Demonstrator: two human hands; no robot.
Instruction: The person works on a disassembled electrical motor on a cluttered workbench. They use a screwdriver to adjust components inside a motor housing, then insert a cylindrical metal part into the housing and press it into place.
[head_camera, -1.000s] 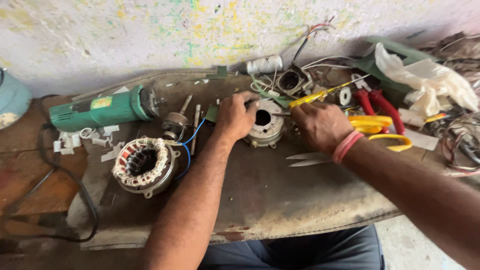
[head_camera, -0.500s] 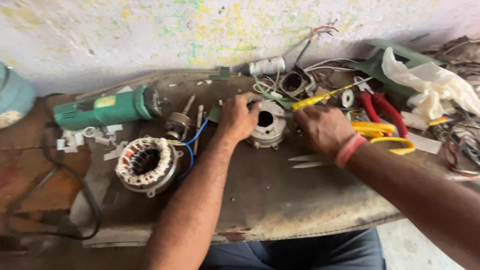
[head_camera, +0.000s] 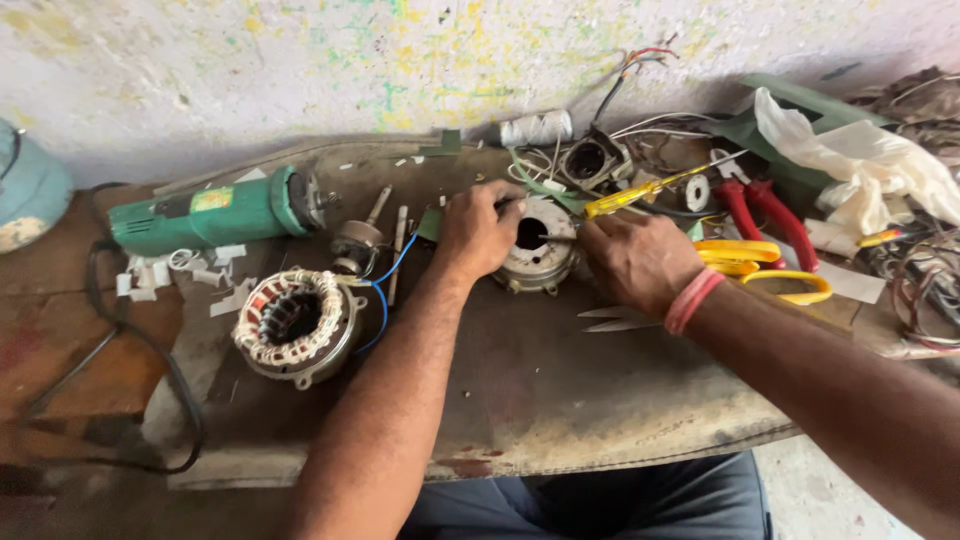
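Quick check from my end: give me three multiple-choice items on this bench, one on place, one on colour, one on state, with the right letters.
1. Where does the wound stator lie?
A. Left of the left hand
B. Under the white cloth
C. On the grinder

2. What colour is the grinder body?
A. Red
B. Green
C. Black

3. What is the right hand doing?
A. Resting flat and empty
B. Gripping the scissors
C. Holding a yellow-handled screwdriver at the round motor housing

Answers: 1 A, the stator sits left of the forearm, blue wires attached. 2 B, its casing is green. 3 C, the screwdriver handle sticks out above the fist, by the housing.
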